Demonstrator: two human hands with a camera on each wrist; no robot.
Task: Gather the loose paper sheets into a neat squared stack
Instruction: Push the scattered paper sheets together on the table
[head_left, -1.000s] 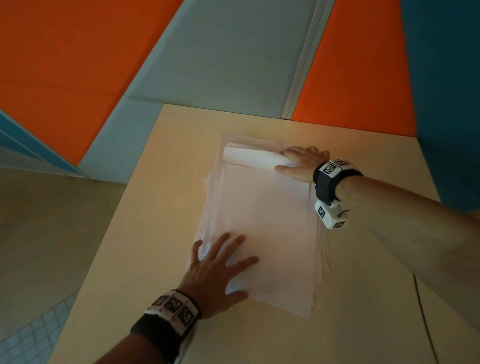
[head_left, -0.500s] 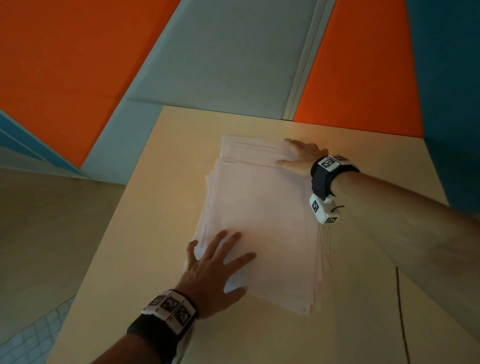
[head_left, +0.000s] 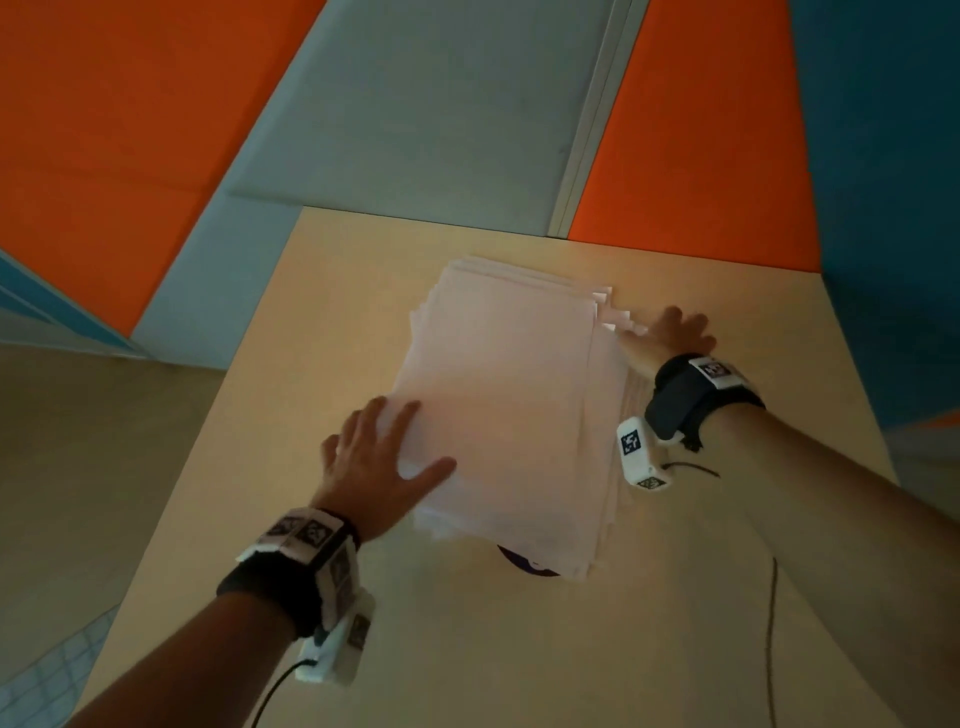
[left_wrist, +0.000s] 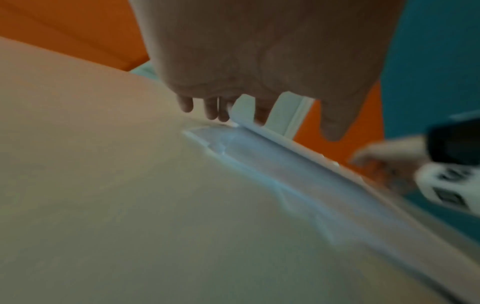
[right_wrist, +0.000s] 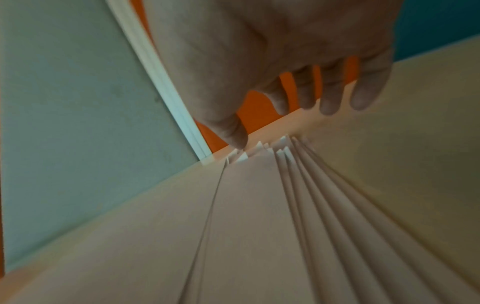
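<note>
A stack of white paper sheets lies on the light wooden table, its edges staggered, with several corners fanned out at the far right. My left hand is at the stack's near-left edge, fingers straight against the side and thumb lying on the top sheet. The left wrist view shows those fingertips reaching down to the paper's edge. My right hand lies flat on the table beside the far-right corner, fingers straight, thumb touching the fanned corners.
Something dark purple peeks out from under the stack's near edge. A thin black cable runs across the table at the right. Orange, grey and blue wall panels stand behind the far table edge.
A curled top sheet at the far end was laid flat. My right hand has slid from the far edge to the right side of the far corner. My left hand has shifted from the top sheet to the left edge.
</note>
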